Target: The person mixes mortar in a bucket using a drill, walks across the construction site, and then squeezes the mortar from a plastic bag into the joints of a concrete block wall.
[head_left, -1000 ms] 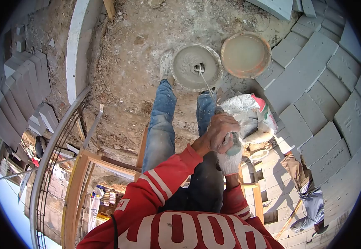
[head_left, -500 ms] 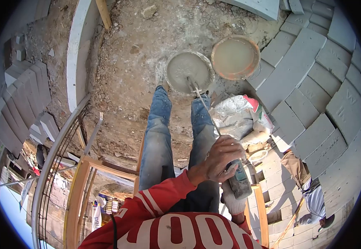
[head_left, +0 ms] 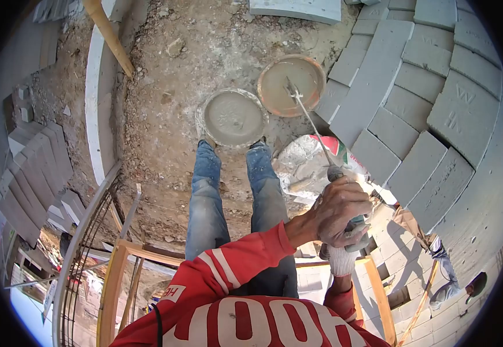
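My left hand (head_left: 343, 213), bare and dusty, is wrapped round the body of a power drill (head_left: 356, 226). My right hand (head_left: 339, 257) wears a pale knitted glove and sits at the drill's rear, its fingers partly hidden behind the tool. From the drill a long mixing paddle (head_left: 314, 127) slants up and away, its head in the orange-rimmed tub (head_left: 322, 69) of cloudy grey water. Beside that tub, in front of my feet, stands a bucket (head_left: 204, 110) of thick grey mortar with lumps on its surface.
An open bag (head_left: 303, 165) of powder lies right of my legs. Pale blocks (head_left: 402, 95) are stacked along the right, more blocks (head_left: 37, 159) on the left. A wooden frame (head_left: 109, 289) and a curved metal rail (head_left: 86, 214) stand lower left. Another person's legs (head_left: 443, 272) show lower right.
The paddle has left the mortar bucket and moved right into the tub of water. Both hands have shifted up and right with the drill, and the view has shifted too.
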A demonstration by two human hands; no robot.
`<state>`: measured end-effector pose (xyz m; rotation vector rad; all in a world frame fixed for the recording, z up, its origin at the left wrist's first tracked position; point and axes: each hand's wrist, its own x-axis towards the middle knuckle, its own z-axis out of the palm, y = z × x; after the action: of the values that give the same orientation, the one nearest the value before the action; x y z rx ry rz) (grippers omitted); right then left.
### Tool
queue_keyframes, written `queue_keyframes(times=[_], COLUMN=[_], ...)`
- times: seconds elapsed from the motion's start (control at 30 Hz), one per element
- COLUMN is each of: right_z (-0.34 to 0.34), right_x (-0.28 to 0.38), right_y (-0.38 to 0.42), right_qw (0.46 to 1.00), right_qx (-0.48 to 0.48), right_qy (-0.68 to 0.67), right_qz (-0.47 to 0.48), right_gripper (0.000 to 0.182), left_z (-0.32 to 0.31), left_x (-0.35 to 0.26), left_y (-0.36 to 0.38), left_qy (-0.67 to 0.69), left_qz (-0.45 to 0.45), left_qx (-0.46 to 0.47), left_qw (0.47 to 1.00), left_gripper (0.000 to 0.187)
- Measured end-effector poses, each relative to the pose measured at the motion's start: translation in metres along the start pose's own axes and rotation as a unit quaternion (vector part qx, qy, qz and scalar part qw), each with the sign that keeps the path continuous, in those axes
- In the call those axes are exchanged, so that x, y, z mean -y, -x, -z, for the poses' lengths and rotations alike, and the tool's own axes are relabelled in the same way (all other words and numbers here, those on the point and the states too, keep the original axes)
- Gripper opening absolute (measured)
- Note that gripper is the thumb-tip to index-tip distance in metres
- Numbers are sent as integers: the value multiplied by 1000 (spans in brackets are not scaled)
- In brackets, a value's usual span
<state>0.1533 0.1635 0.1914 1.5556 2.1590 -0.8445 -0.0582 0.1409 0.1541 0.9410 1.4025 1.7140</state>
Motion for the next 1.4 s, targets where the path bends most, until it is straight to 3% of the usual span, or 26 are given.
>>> queue_keyframes(times=[0.07, 0.2, 0.3, 0.37, 0.43, 0.57, 0.8, 0.87, 0.9, 1.0, 1.1, 1.13, 1.2, 1.27, 1.4], right_z=[-34, -83, -102, -105, -75, -71, -64, -73, -74, -74, -71, -72, -72, -68, -62], right_x=[-5, -16, -25, -24, 28, 36, 52, 46, 44, 45, 53, 53, 59, 70, 86], right_y=[-40, -83, -99, -106, -113, -123, -138, -139, -139, -141, -142, -140, -140, -143, -146], right_qw=[999, 993, 989, 988, 991, 985, 991, 977, 977, 992, 992, 988, 972, 981, 989], right_qx=[-27, -55, -50, -46, -44, -42, 18, -50, -49, 61, 94, 18, -58, -16, 22], right_qy=[-12, -26, -30, -29, -35, -31, -5, -19, -17, -12, 15, 40, 66, -89, -32], right_qz=[37, 99, 133, 147, 122, 164, 136, 208, 209, 113, 83, 149, 216, 173, 142], right_gripper=[39, 47, 53, 57, 56, 50, 45, 43, 43, 74, 76, 55, 36, 32, 29], left_z=[0, 7, 10, 10, 6, 10, 15, 17, 17, 19, 21, 21, 25, 30, 37], left_x=[16, 61, 79, 85, 96, 100, 107, 108, 109, 110, 112, 111, 113, 116, 130], left_y=[-10, -17, -23, -26, -26, -32, -35, -34, -34, -33, -32, -31, -32, -33, -28], left_qy=[-19, -77, -89, -103, -70, -78, -77, -95, -94, -82, -79, -78, -78, -30, -55], left_qz=[-50, 1, -16, -10, 12, 4, 6, 8, 8, 6, -2, 0, 1, -6, -24], left_qx=[-33, -1, -14, -5, -55, -77, -89, -80, -82, -101, -113, -107, -102, -94, -88], left_qw=[998, 997, 996, 995, 996, 994, 993, 992, 992, 992, 990, 991, 992, 995, 994], left_gripper=[31, 28, 27, 25, 25, 21, 19, 19, 19, 19, 19, 19, 20, 24, 18])
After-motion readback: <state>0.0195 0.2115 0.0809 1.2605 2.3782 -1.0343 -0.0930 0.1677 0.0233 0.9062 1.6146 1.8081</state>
